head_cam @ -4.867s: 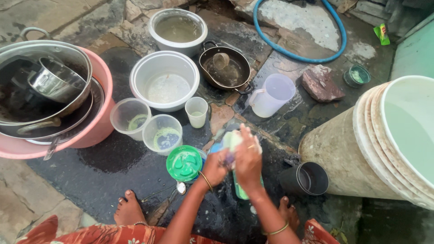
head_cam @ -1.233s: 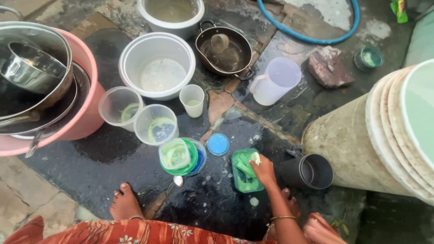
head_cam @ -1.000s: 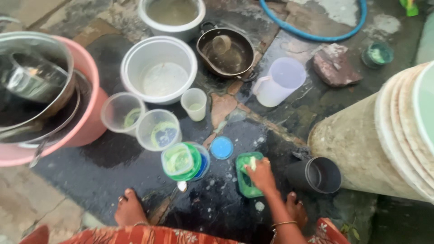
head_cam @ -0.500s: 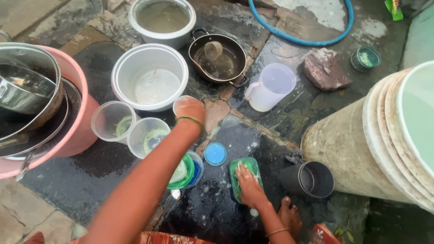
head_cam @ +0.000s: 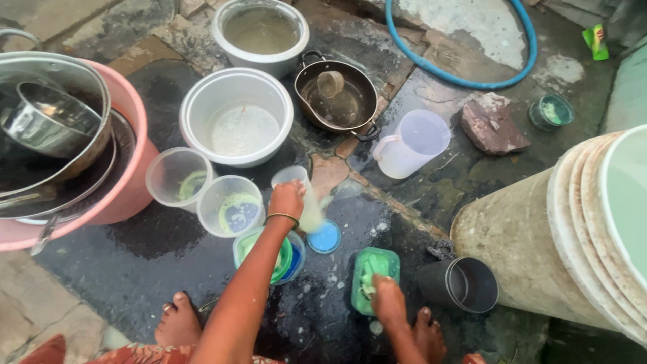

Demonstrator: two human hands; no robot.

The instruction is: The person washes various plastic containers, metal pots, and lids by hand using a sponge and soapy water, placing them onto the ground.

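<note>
The left hand has its fingers closed around a small translucent plastic tumbler, tilted above the wet stone floor. It looks light, stiff and soap-slippery, best gripped around its middle. The right hand presses flat into a green rectangular soap tray.

The left grip holds a cup just behind a small lid. Two tubs sit left of it, a bowl behind. The right grip rests on a tray, a tumbler lying to its right.
</note>
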